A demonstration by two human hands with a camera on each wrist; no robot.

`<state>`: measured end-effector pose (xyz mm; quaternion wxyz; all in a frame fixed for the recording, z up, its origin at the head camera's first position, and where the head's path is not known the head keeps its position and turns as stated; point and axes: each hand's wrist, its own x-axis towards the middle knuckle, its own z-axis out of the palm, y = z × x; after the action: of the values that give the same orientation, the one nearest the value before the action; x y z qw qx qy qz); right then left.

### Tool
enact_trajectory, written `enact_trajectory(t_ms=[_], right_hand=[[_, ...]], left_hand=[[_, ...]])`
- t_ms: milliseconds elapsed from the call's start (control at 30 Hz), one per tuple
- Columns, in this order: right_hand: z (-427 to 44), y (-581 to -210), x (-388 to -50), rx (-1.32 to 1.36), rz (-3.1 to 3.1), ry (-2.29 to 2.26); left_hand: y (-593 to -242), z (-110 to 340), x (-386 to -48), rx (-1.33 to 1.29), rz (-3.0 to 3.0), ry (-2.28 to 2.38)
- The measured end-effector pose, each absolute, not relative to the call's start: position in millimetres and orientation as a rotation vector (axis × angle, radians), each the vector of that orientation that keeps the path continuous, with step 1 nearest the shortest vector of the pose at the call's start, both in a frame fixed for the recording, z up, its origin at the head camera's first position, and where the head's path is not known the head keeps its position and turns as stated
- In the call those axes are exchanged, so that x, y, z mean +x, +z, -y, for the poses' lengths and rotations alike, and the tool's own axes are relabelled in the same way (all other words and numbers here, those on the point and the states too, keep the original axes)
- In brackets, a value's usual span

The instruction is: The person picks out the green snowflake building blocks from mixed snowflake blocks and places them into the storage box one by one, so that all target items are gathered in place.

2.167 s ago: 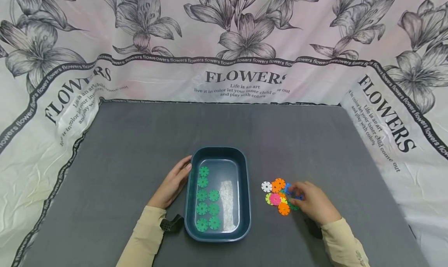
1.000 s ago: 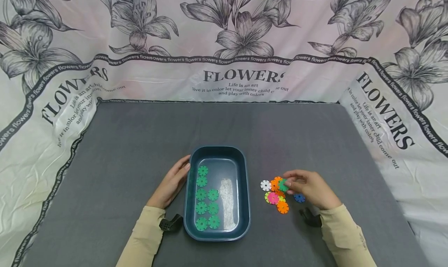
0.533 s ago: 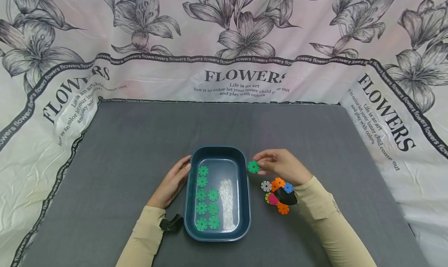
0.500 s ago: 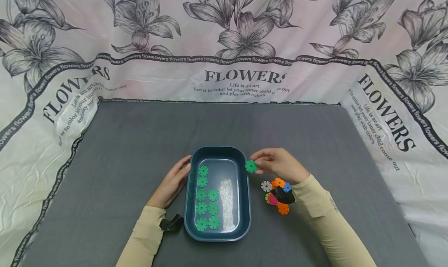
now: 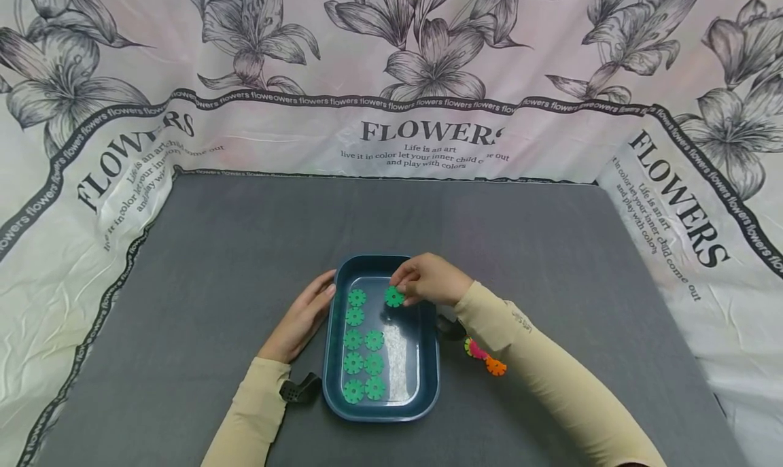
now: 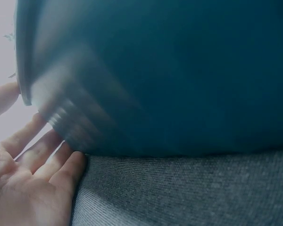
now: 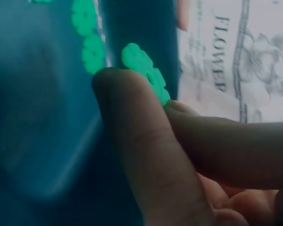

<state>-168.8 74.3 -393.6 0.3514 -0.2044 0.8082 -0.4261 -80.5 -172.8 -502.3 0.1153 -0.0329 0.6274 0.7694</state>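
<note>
In the head view, my right hand (image 5: 433, 279) pinches a green notched plastic flower disc (image 5: 393, 298) over the upper right part of a dark blue tray (image 5: 380, 415). The right wrist view shows this green disc (image 7: 144, 68) tilted between thumb and finger. Two columns of green discs (image 5: 353, 339) lie flat along the tray's left side. My left hand (image 5: 298, 324) rests against the tray's left wall, its fingers (image 6: 52, 150) extended onto the outside and the thumb near the rim.
Right of the tray, a pink disc (image 5: 476, 348) and an orange disc (image 5: 496, 366) show in a small pile partly hidden by the right forearm. Grey cloth (image 5: 245, 236) covers the table. Behind it hangs a flower-printed sheet (image 5: 428, 141).
My right hand has picked the green disc from the loose pile and carried it left, over the tray's rim. My left hand has stayed at the tray's side.
</note>
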Motion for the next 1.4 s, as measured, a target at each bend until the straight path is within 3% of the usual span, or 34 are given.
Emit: enact_trajectory(t_ms=[600, 1400], right_hand=[[-31.3, -417.6, -161.9, -0.638, -2.197, -0.813], [-28.8, -422.6, -152.2, -0.872, -2.447, -0.59]], left_hand=[[-502.2, 172.1, -82.3, -0.096, -1.834, 2.256], [-503.9, 172.4, -81.3, -0.107, -1.844, 2.248]])
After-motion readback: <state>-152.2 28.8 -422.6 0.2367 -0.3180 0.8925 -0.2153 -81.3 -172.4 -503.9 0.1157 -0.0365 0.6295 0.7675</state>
